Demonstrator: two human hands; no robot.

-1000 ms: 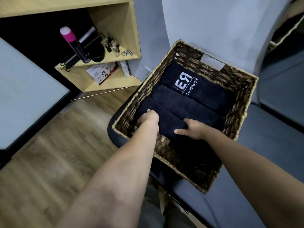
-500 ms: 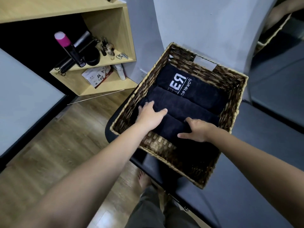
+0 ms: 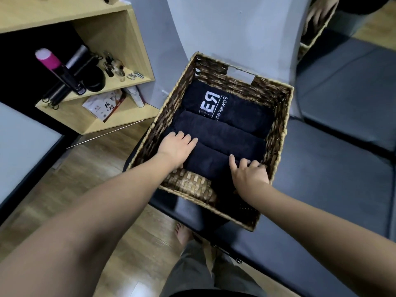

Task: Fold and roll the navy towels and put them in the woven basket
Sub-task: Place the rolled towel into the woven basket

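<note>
Shifted rightward since the earlier frame, right hand (image 3: 249, 175) presses relaxed fingers on nearest rolled navy towel (image 3: 211, 162); left hand (image 3: 177, 146) flat, released, upon its left end; two further rolls beyond both hands, all within woven basket (image 3: 278, 116).

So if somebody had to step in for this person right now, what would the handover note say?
Left hand: open, fingers flat on the left end of the nearest rolled navy towel.
Right hand: fingers spread and touching the same roll's right end, by the wall of the brown woven basket.
Things: three rolled navy towels lie side by side in the basket; the far one shows a white logo. The basket sits on a dark grey cushioned seat.
Done: three rolls placed.
Left: settle the nearest roll. No loose towels are in view, so I cannot tell whether more remain.
</note>
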